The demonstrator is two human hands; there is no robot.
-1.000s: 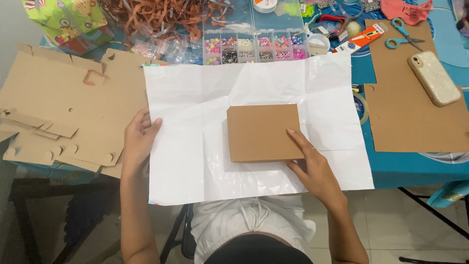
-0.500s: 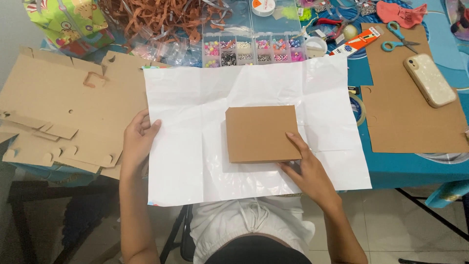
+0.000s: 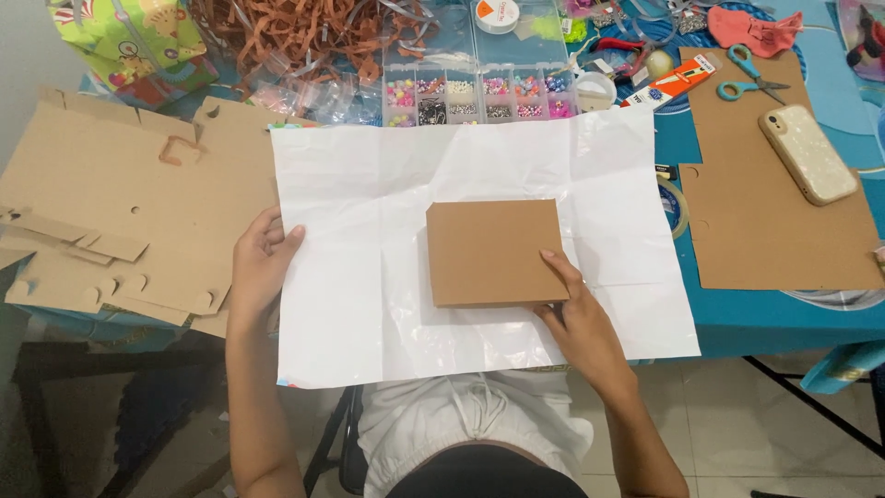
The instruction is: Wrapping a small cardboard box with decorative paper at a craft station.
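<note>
Large white paper sheet spread flat over blue worktop, near edge overhanging toward lap. Brown cardboard box lying flat near sheet's centre. Right hand at box's near right corner, grip loosely open, thumb and fingertips touching the edge, nothing clasped. Left hand pinching sheet's left edge, thumb on top. Flattened cardboard pieces at left; bead organiser behind sheet; scissors and phone on cardboard panel at right.
</note>
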